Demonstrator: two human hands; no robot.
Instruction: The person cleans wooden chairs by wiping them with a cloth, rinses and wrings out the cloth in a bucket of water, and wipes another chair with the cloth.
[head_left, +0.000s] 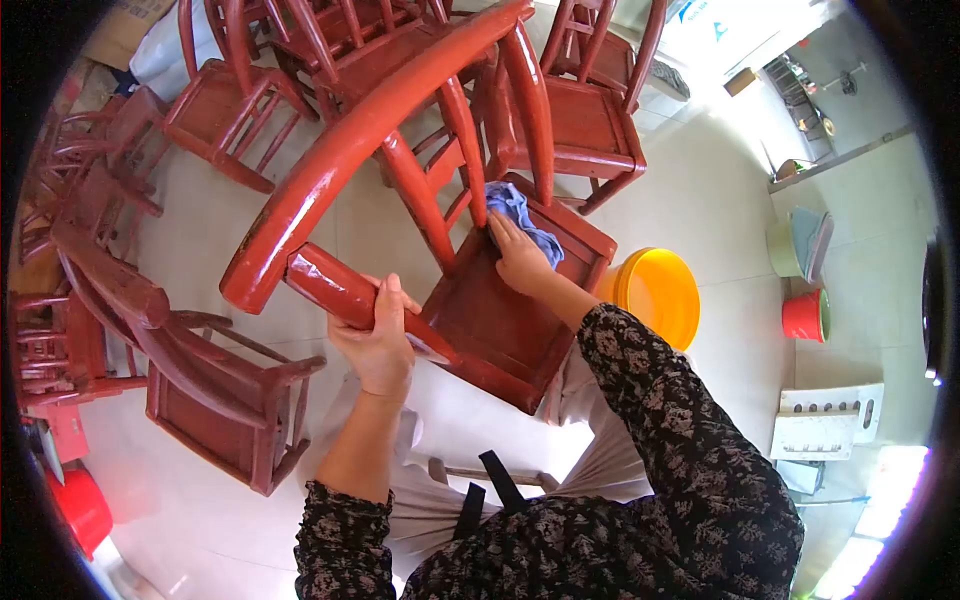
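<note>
A red-brown wooden chair stands tilted before me, its curved top rail nearest the camera. My left hand is wrapped round one of the chair's back posts. On the seat, near the base of the back slats, lies a crumpled blue cloth. My right hand presses on this cloth, and part of its fingers is hidden behind a slat and the cloth.
Several similar chairs stand to the left and behind. A yellow bucket is at the right of the seat. Farther right are a red bucket and a white rack. A red basin sits at the lower left.
</note>
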